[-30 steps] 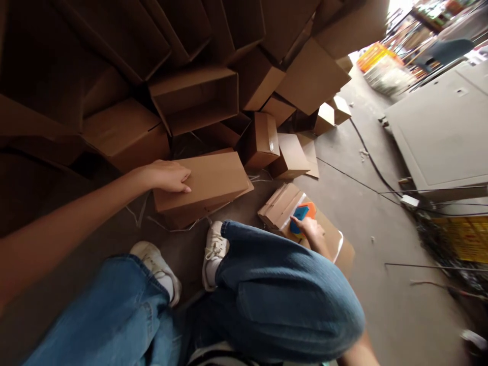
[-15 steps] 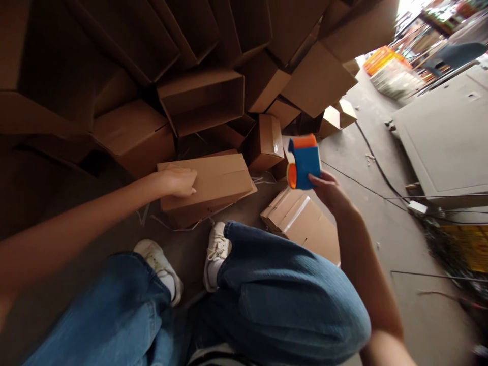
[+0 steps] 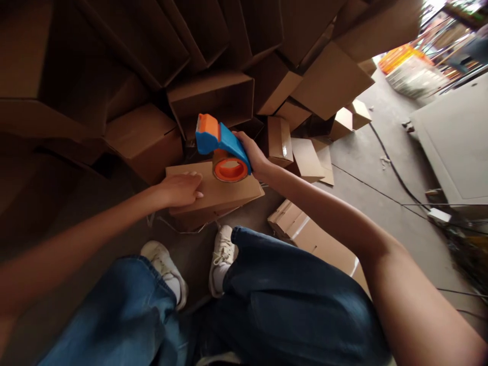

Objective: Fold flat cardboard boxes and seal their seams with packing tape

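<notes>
My right hand [image 3: 252,155] is closed round the handle of a blue and orange tape dispenser [image 3: 221,147], which hangs just over the top of a closed cardboard box [image 3: 224,195] on the floor in front of my feet. Its tape roll sits low, close to the box's top face. My left hand [image 3: 182,188] lies flat on the left end of that box, fingers stretched along the top. My knees in blue jeans and white shoes fill the lower part of the view.
A high heap of empty cardboard boxes [image 3: 213,96] rises behind the box. A bundle of flattened boxes [image 3: 305,234] lies on the concrete floor to the right of my knee. A black cable [image 3: 385,157] and a grey panel [image 3: 453,137] lie further right.
My right hand picked the tape dispenser up from the flattened bundle on the right and carried it left to just above the box. My left hand stayed on the box.
</notes>
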Available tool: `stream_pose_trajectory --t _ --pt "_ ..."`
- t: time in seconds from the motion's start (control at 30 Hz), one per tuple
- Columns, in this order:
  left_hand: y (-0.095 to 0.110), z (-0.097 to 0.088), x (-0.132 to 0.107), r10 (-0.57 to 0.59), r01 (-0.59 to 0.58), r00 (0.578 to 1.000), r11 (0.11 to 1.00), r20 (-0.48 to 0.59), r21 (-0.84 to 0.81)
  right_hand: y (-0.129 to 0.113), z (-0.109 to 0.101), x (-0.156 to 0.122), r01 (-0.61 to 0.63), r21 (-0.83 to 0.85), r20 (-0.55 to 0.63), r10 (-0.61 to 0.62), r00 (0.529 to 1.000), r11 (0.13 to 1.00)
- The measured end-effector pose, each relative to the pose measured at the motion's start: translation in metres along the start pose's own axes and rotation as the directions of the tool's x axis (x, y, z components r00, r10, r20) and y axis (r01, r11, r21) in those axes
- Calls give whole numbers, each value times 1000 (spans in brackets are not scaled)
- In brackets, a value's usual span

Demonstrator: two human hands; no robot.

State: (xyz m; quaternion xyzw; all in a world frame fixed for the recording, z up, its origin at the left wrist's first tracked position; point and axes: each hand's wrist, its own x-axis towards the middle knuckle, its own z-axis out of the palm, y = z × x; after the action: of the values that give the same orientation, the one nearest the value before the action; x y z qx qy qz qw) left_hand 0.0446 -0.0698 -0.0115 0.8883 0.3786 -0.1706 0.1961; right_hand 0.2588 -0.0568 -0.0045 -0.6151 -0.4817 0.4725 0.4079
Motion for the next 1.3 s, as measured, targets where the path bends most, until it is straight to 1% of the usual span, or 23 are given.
stream_pose_trajectory --t 0.1,0.17,0.23,0.3,0.33,0.4,0.43,0.53,0.6,0.67,0.73,0.77,0.83,0.93,1.03,1.13,1.3 --pt "-5 13 -1 -10 5 997 998 -80 -67 10 8 2 -15 -81 -15 13 1000 997" --pt "-11 22 0 -38 18 990 990 -134 -142 12 10 -1 -3 -177 25 8 1000 984" --pt "-22 27 0 -47 8 986 971 -158 -241 14 11 -5 31 -260 70 -13 997 965" --pt "-33 28 -3 -18 -48 986 921 -165 -386 15 10 -7 45 -287 84 -21 996 957" --pt "-39 27 -6 8 -88 986 875 -167 -476 16 9 -8 47 -281 86 -23 996 959" --pt "-46 23 -15 33 -154 981 734 -193 -661 19 8 -9 75 -255 105 -50 993 964" --pt "-48 20 -21 16 -172 977 645 -212 -744 20 7 -9 101 -247 123 -72 990 964" --pt "-46 19 -37 -116 -163 969 359 -217 -919 21 6 -9 168 -244 174 -128 976 955" --pt "-40 24 -44 -199 -152 962 190 -189 -970 19 7 -10 188 -250 196 -140 970 950" --pt "-31 32 -46 -234 -152 959 58 -162 -987 17 8 -11 200 -255 206 -149 967 946" --pt "-22 40 -45 -239 -157 960 -38 -143 -987 14 9 -12 196 -259 204 -144 968 946" --pt "-18 43 -44 -240 -162 961 -71 -141 -984 13 10 -13 189 -261 199 -139 970 947" --pt "-11 48 -42 -256 -186 954 -110 -153 -976 12 10 -13 182 -263 199 -132 971 948" --pt "-4 51 -41 -323 -238 927 -118 -189 -964 12 11 -14 193 -268 200 -142 969 944" --pt "1 51 -41 -384 -273 900 -124 -208 -954 13 11 -14 214 -266 205 -162 965 940" --pt "6 48 -42 -409 -272 892 -143 -193 -952 14 10 -14 226 -262 219 -170 961 938" --pt "9 46 -43 -434 -248 891 -218 -133 -944 14 9 -14 247 -253 224 -191 956 935"
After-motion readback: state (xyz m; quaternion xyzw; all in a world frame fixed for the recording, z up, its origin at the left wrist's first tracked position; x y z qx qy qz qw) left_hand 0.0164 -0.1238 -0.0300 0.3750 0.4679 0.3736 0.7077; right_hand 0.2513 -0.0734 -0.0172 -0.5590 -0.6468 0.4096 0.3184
